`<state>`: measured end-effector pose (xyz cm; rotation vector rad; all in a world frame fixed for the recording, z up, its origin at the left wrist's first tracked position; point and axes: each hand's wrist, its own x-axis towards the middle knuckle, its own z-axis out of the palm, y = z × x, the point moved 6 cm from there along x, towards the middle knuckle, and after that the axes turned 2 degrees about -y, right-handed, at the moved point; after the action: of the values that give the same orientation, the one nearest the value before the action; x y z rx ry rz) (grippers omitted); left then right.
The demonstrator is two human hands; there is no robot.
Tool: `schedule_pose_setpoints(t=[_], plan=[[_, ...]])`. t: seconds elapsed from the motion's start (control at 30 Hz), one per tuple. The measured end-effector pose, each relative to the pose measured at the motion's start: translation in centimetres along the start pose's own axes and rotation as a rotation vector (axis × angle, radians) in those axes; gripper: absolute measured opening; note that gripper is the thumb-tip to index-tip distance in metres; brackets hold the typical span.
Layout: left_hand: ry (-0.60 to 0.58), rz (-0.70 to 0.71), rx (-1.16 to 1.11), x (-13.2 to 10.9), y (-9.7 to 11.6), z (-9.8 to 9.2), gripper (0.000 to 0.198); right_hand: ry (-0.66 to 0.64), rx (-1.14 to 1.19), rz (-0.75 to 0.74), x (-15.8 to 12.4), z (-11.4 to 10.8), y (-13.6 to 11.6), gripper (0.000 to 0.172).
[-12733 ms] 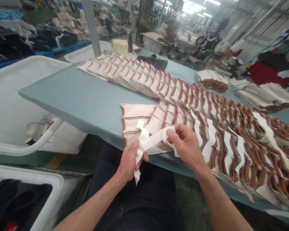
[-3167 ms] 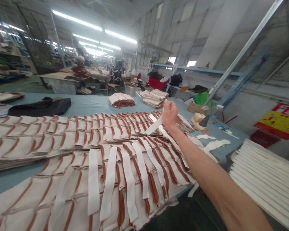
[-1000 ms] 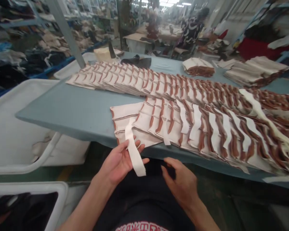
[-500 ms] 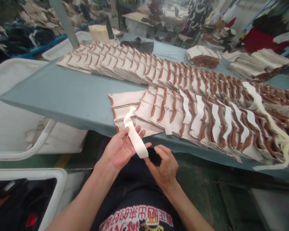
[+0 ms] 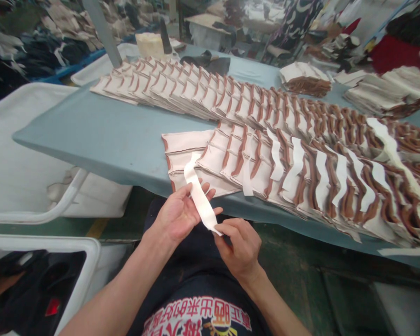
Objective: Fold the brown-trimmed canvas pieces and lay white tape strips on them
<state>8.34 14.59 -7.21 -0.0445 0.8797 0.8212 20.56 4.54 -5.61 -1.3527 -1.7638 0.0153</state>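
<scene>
Two hands on one strip now. A second ago the person's right hand (image 5: pixel 241 243) was off it, near but apart; it has since moved in and taken the near end. Means the long, white, flexible strip (image 5: pixel 202 201) is controlled from both sides instead of just lying across the left hand (image 5: pixel 178 212).

Fingers: right thumb and index closed in a pinch on the near tip, the others curled. Left fingers half open and spread behind the strip, thumb at its left edge, so a loose grasp.

Strip location: in front of the person, slanting from the right pinch up over the left fingers. Far end is above the left end of the near row of cream fabric panels with brown edging (image 5: pixel 219 151); can't tell if it touches. That row lies on the blue-grey cloth-covered desk (image 5: pixel 91 128), with more white strips (image 5: pixel 322 181) across it to the right.
</scene>
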Motion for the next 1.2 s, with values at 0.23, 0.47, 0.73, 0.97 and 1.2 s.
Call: schedule_pose_setpoints(t=[0.23,0.47,0.73,0.97,1.2], plan=[[0.025,0.016,0.055,0.4,-0.2,-0.6,0.026,-0.145,0.345,0.366,1.3,0.3,0.6,0.024],[0.055,0.028,0.086,0.5,0.1,-0.8,0.025,-0.307,0.707,0.66,1.0,1.7,0.8,0.031],[0.03,0.018,0.086,0.6,0.1,-1.2,0.025,-0.388,0.743,0.689,1.2,2.6,0.6,0.029],[0.056,0.103,0.168,0.6,0.3,-2.2,0.024,-0.371,0.569,0.696,2.0,1.6,1.0,0.025],[0.051,0.198,0.22,0.6,0.7,-3.2,0.022,-0.327,0.199,0.296,6.4,0.4,-0.1,0.017]])
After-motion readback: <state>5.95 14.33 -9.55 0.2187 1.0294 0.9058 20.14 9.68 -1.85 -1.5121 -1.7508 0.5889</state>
